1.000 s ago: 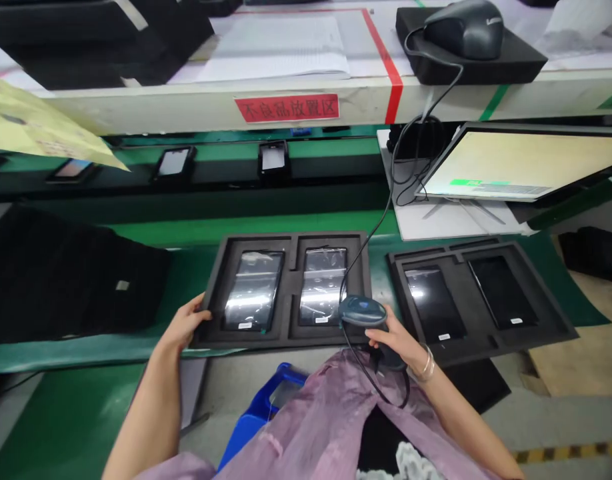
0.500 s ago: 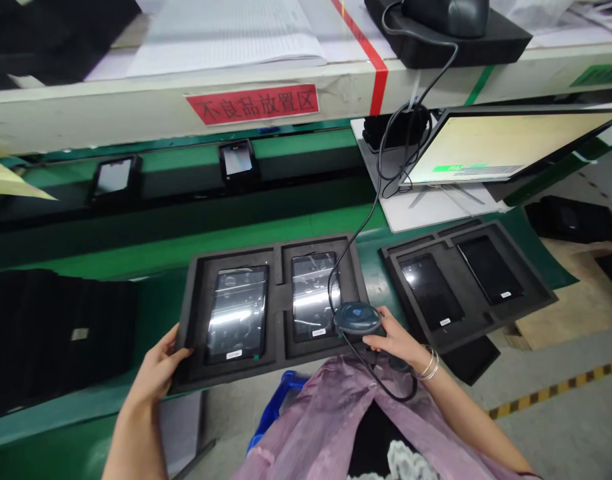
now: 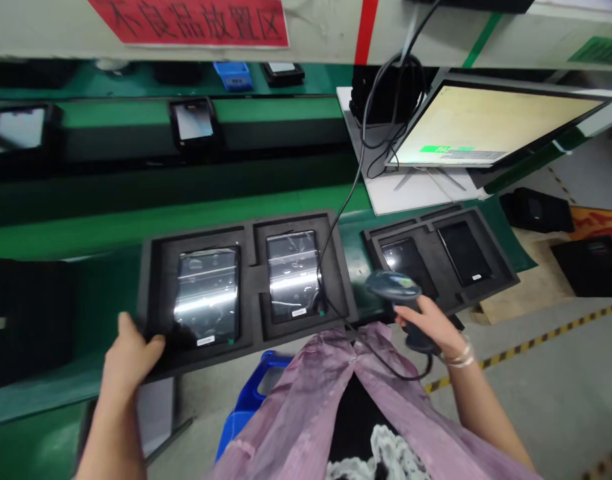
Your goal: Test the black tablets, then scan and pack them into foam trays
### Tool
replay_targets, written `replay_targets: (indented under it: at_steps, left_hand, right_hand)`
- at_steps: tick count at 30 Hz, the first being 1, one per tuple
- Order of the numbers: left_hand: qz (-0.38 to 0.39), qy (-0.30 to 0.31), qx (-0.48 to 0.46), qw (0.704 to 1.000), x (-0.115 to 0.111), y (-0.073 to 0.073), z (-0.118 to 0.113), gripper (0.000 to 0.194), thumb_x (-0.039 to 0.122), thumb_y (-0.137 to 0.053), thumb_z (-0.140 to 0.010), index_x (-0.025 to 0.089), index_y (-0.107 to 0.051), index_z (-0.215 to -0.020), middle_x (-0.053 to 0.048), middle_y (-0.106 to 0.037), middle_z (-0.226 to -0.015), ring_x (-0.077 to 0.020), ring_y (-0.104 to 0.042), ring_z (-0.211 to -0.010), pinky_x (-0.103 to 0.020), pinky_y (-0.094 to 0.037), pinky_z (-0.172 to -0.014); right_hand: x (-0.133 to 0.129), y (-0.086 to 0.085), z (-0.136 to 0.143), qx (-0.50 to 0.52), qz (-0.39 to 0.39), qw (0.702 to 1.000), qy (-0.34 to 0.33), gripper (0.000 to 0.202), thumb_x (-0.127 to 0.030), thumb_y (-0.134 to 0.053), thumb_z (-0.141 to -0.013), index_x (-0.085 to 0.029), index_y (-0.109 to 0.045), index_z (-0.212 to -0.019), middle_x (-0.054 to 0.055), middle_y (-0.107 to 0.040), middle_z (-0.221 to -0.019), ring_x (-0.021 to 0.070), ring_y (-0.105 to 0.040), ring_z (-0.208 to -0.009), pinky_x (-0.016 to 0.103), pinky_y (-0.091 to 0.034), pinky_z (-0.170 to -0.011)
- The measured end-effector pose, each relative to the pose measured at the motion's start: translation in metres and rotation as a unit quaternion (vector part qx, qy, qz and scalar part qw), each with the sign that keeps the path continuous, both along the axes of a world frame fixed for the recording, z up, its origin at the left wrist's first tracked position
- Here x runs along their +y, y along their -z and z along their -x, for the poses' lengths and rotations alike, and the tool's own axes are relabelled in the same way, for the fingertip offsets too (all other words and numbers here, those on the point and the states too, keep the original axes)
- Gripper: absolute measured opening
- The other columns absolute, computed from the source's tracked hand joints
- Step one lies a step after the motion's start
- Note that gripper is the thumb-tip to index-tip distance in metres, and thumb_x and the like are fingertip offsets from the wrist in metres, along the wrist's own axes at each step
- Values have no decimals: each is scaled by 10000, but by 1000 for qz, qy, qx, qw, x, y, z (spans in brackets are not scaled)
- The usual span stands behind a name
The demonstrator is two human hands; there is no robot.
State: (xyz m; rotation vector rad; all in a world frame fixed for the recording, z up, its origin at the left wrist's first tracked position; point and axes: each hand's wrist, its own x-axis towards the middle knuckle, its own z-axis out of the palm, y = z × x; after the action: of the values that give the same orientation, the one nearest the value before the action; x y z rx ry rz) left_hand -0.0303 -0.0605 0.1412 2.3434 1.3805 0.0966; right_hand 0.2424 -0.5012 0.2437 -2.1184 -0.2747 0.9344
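My right hand (image 3: 429, 327) is wrapped round the handle of a dark corded scanner (image 3: 393, 285), held up between two foam trays. My left hand (image 3: 131, 350) grips the near left corner of the dark foam tray (image 3: 256, 293), thumb on top. In that tray lie two tablets with glossy screens, a left one (image 3: 207, 293) and a right one (image 3: 293, 273), each with a small white label at its lower edge. To the right, a second foam tray (image 3: 431, 237) holds two more tablets; the scanner partly covers its left one (image 3: 409, 263).
A monitor (image 3: 486, 127) stands on a white board at the back right. Devices lie on the green conveyor line (image 3: 136, 217) behind. A shelf edge with a red sign (image 3: 196, 23) runs across the top. Dark stacked material (image 3: 26, 320) sits at left; the scanner's cable hangs across the tray.
My right hand has moved the scanner right, off the near tray towards the second tray. My left hand stays at the tray corner. The view has shifted, showing less of the shelf.
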Motion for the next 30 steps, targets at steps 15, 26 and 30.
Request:
replay_targets:
  at_steps: [15, 26, 30]
  left_hand:
    - [148, 302, -283, 898, -336, -37, -215, 389, 129, -381, -823, 137, -453, -1205, -137, -517, -1184, -218, -465, -1146, -383, -384, -1005]
    - [279, 163, -85, 943, -396, 44, -256, 597, 394, -547, -793, 22, -396, -1234, -178, -482, -1068, -295, -507, -1054, -431, -436, -919]
    - [272, 179, -54, 944, -408, 43, -264, 564, 350, -515, -820, -20, -409, -1233, -174, -485, -1034, -302, -475, -1090, -405, -393, -966]
  right_hand:
    - [-137, -1, -46, 21, 169, 985, 9, 270, -433, -524, -759, -167, -497, -793, -3, -581, -547, 154, -568, -516, 262, -430, -508]
    - [-223, -12, -118, -23, 159, 982, 95, 320, -463, -577, -744, -160, -511, -826, 0, -585, -552, 153, -565, -515, 263, -431, -510]
    - [-263, -17, -165, -39, 173, 977, 115, 294, -436, -598, -736, -167, -496, -796, -17, -563, -539, 130, -523, -479, 248, -405, -478]
